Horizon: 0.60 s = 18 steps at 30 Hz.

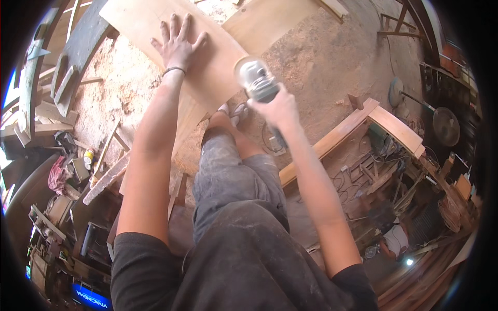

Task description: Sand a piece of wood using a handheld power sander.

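Note:
A pale wooden board [218, 70] lies in front of me, its near corner above my feet. Flat on its upper part rests my left hand [176, 48], fingers spread and a dark band at the wrist. My right hand [280, 107] grips a hand-held power sander or angle grinder [261, 83], blurred by motion. Its round disc [242, 66] is at the board's right edge; whether it touches the wood I cannot tell. A cord or rear part of the tool runs down beneath my right forearm.
Sawdust covers the floor [311, 58]. Behind the board lies a plywood sheet [268, 23]. A wooden frame [338, 138] stands at right, near a pedestal fan [445, 126] and loose cables. Wood offcuts [64, 89] clutter the left. Another person [395, 238] is at lower right.

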Each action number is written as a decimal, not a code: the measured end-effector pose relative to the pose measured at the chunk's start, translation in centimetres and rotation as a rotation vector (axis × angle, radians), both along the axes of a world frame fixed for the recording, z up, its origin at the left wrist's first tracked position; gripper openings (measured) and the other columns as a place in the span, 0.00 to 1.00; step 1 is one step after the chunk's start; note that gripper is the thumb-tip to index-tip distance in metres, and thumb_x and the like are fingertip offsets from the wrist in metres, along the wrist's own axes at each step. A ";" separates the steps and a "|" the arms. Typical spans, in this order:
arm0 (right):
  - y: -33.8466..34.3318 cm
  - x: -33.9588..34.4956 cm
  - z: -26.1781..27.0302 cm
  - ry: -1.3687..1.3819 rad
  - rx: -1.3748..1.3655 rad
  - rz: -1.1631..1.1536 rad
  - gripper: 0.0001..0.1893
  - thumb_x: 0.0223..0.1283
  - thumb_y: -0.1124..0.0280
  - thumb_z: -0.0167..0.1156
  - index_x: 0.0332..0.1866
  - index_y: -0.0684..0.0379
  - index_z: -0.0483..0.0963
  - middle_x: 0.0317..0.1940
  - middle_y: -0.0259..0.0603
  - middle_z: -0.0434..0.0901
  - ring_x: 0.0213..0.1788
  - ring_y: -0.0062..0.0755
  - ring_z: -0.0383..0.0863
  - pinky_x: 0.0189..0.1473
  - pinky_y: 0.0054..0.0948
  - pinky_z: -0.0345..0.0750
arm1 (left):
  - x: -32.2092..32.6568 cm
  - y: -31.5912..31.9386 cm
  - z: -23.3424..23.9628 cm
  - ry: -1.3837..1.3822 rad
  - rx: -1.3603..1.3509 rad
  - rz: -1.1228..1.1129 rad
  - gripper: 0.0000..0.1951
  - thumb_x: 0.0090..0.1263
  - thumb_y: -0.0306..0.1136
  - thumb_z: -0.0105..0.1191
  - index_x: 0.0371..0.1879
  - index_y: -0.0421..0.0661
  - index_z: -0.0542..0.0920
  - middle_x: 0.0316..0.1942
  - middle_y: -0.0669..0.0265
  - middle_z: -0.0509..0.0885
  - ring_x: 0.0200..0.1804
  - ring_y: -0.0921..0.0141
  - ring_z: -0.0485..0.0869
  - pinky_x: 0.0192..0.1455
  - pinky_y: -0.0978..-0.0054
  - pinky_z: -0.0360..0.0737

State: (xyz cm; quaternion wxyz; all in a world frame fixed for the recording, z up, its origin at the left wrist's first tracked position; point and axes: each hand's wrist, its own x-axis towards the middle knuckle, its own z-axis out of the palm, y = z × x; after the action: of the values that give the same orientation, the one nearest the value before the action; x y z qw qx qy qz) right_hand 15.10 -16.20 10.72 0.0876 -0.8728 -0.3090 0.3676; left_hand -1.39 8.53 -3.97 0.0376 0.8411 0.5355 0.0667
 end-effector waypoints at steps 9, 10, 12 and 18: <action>0.7 -3.8 0.3 0.058 -0.072 0.100 0.45 0.45 0.41 0.76 0.59 0.69 0.72 0.47 0.60 0.85 0.52 0.51 0.88 0.55 0.43 0.86 | -0.9 0.4 0.1 0.013 -0.048 -0.027 0.43 0.68 0.76 0.43 0.82 0.73 0.56 0.86 0.71 0.48 0.86 0.57 0.42 0.79 0.29 0.38; 0.8 -2.3 0.5 0.041 -0.103 0.046 0.45 0.46 0.40 0.75 0.60 0.68 0.71 0.48 0.60 0.85 0.52 0.50 0.89 0.54 0.41 0.86 | -1.0 0.4 0.1 0.003 -0.031 -0.038 0.43 0.69 0.75 0.44 0.82 0.73 0.56 0.86 0.71 0.48 0.86 0.56 0.43 0.77 0.27 0.40; 0.0 -0.1 0.4 0.003 -0.022 -0.125 0.45 0.43 0.44 0.78 0.59 0.71 0.73 0.49 0.62 0.85 0.52 0.55 0.88 0.55 0.42 0.85 | -0.6 0.5 0.1 -0.001 -0.042 -0.049 0.43 0.69 0.75 0.45 0.82 0.73 0.56 0.86 0.70 0.48 0.86 0.55 0.43 0.77 0.27 0.40; -3.3 -2.5 0.2 0.003 -0.013 -0.081 0.44 0.42 0.46 0.79 0.57 0.71 0.74 0.48 0.64 0.85 0.53 0.59 0.87 0.55 0.48 0.84 | -0.7 0.2 0.3 0.051 -0.071 -0.016 0.44 0.68 0.76 0.43 0.82 0.72 0.56 0.86 0.69 0.48 0.86 0.57 0.42 0.79 0.29 0.39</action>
State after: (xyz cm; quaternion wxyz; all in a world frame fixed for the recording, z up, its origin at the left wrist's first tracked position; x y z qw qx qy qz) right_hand 12.60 -19.52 10.87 0.0972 -0.8845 -0.2711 0.3669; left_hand -2.09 8.78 -3.62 0.0546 0.8450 0.5314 0.0260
